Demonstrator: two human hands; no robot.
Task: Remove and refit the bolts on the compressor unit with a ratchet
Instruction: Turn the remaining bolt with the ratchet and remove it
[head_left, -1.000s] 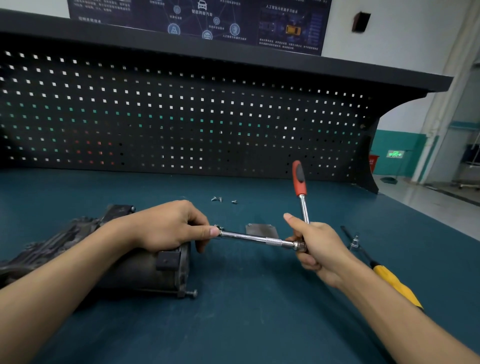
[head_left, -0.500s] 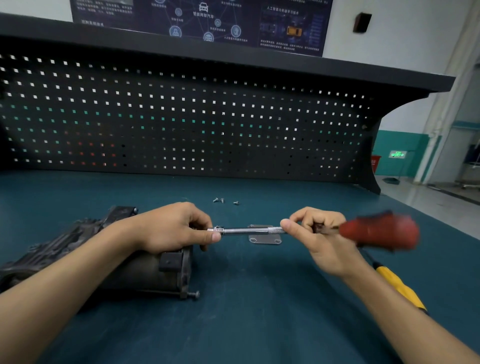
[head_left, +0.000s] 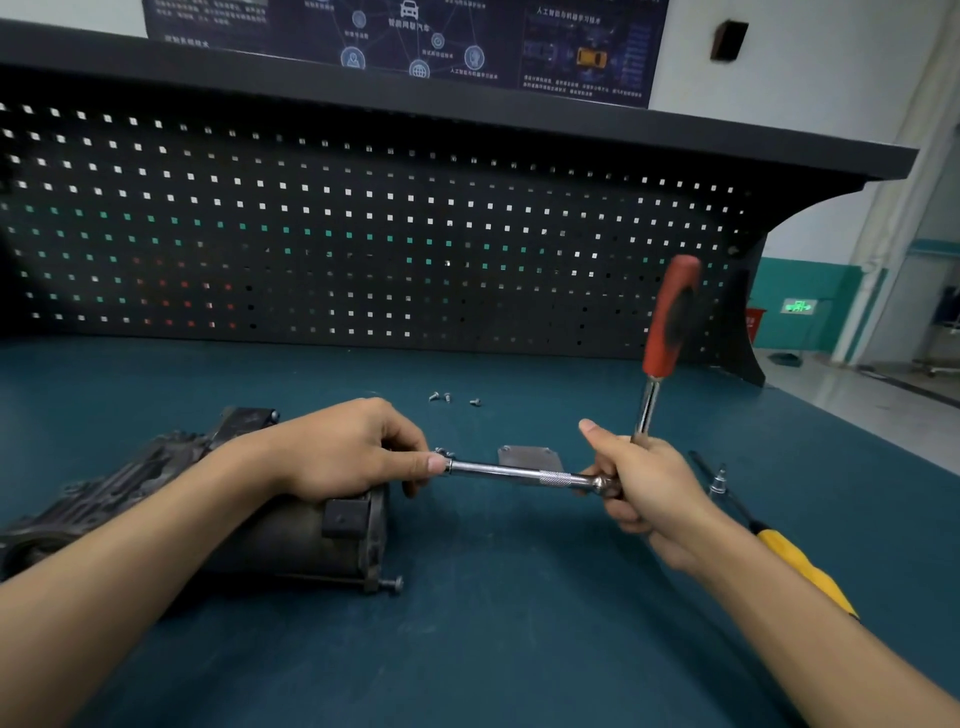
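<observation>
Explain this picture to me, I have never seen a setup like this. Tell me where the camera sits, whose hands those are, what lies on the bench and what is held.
No machine here: a person works with bare hands, and the one camera is worn on their head, looking forward and down. The right hand grips a ratchet with a red handle, pointing up. A long steel extension bar runs from it to the dark compressor unit, which lies on the teal workbench. The left hand rests on the unit and pinches the bar's far end. Also on the bench: three loose bolts, a small metal plate, a yellow-handled screwdriver and a small metal piece beside it.
</observation>
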